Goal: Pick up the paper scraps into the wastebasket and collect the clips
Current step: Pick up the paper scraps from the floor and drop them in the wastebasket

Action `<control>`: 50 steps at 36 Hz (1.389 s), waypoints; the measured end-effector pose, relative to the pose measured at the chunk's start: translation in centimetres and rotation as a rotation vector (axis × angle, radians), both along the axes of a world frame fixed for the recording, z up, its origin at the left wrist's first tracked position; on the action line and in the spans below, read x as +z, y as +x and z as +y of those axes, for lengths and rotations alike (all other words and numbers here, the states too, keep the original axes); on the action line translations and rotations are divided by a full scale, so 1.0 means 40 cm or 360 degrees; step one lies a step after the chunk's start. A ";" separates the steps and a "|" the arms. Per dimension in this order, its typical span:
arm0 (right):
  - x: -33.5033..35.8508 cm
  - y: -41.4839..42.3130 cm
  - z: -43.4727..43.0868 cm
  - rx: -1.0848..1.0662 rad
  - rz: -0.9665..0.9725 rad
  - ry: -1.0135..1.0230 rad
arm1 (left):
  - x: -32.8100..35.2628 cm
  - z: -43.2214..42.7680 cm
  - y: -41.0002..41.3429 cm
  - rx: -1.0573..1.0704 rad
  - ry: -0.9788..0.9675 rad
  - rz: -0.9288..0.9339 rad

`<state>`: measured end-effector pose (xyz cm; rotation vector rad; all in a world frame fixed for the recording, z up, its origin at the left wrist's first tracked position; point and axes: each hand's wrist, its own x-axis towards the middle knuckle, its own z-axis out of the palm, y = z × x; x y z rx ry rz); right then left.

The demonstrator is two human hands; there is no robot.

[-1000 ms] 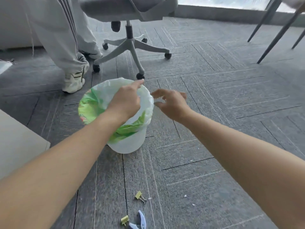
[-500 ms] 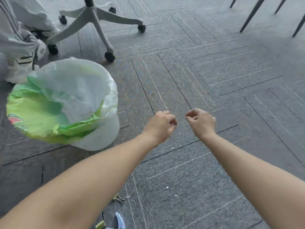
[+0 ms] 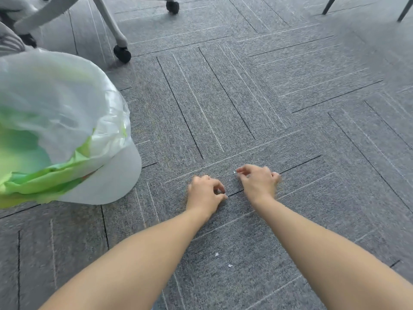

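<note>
The white wastebasket (image 3: 107, 182), lined with a clear bag over green plastic, stands on the grey carpet at the left. Both my hands are down on the carpet to its right. My left hand (image 3: 206, 193) has thumb and forefinger pinched together against the floor, and I see nothing between them. My right hand (image 3: 257, 182) is blurred, its fingertips curled right at a tiny white paper scrap (image 3: 234, 172); whether it grips the scrap is unclear. Two more small scraps (image 3: 216, 254) lie on the carpet between my forearms. No clips are in view.
An office chair's base with a black caster (image 3: 122, 53) stands behind the wastebasket. Dark furniture legs (image 3: 328, 5) show at the top right. Another person's grey trouser leg (image 3: 9, 41) is at the far left edge.
My hands left the wastebasket rim and dropped to the carpet on its right. The view tilted down and closer; the clips near the bottom edge went out of view.
</note>
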<state>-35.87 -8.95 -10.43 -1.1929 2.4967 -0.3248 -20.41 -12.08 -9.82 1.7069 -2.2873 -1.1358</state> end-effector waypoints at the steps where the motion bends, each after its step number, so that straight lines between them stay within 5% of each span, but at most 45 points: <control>1: 0.000 0.003 -0.009 -0.0002 0.0012 0.0016 | -0.005 0.002 -0.005 0.0029 -0.0006 -0.0012; 15: 0.010 0.037 -0.036 -0.0048 0.0318 0.0127 | -0.027 0.016 -0.014 0.0129 -0.0148 0.0018; 22: -0.003 0.041 -0.025 0.0189 0.0493 -0.0003 | -0.023 0.020 -0.029 -0.0083 -0.0456 -0.0342; 29: 0.026 0.038 -0.048 0.0457 0.0621 0.0162 | -0.011 0.011 -0.051 -0.0263 -0.0368 -0.0532; 35: 0.074 0.047 -0.009 0.0323 0.0381 -0.0159 | 0.037 0.029 0.037 -0.0139 -0.0136 -0.0158; 41: 0.294 0.157 -0.078 0.0304 -0.0008 -0.0945 | 0.341 0.071 0.167 -0.0074 0.0115 0.0590; 46: 0.520 0.325 -0.161 0.0672 -0.0104 -0.1507 | 0.625 0.028 0.342 -0.0045 -0.0501 0.0869; 50: 0.624 0.465 -0.248 0.1062 -0.0062 -0.1412 | 0.755 -0.087 0.486 0.0179 -0.1027 0.0561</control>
